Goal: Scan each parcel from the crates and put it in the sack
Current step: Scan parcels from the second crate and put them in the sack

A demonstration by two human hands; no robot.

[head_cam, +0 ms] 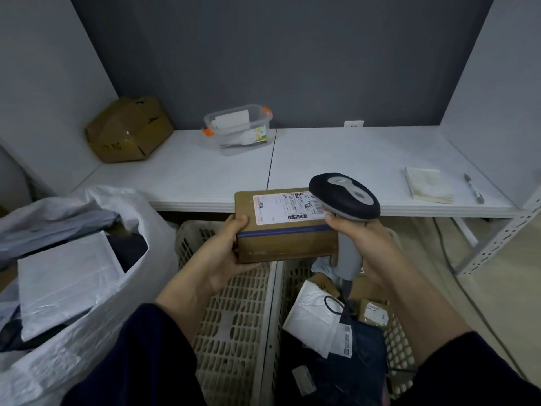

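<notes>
- Brown cardboard parcel (285, 227): I hold it in the air above the two crates, just in front of the tabletop (351, 159) edge, with its white label (288, 208) facing up.
- My left hand (225, 247) grips the parcel's left end, thumb on the top edge and fingers curled underneath.
- My right hand (366, 241) is wrapped round the handle of the scanner (344, 197). Its dark head hangs over the label's right end, and I cannot tell whether it touches the box.
- The head hides part of the label, while the printed barcode sits near the label's lower edge. I judge it best to draw the scanner back a little and tip its window toward those bars.
- I should keep the parcel level and still, with my left thumb clear of the print.
- The sack (87, 317) stands open on my left, with flat grey packets already inside. Once the code reads, the parcel should swing left and go down flat.
- The right crate (401, 347) below my right hand holds a white mailer (313, 315) and a dark bag (351, 361), likely next in line. The left crate (234, 317) lies beside the sack.
</notes>
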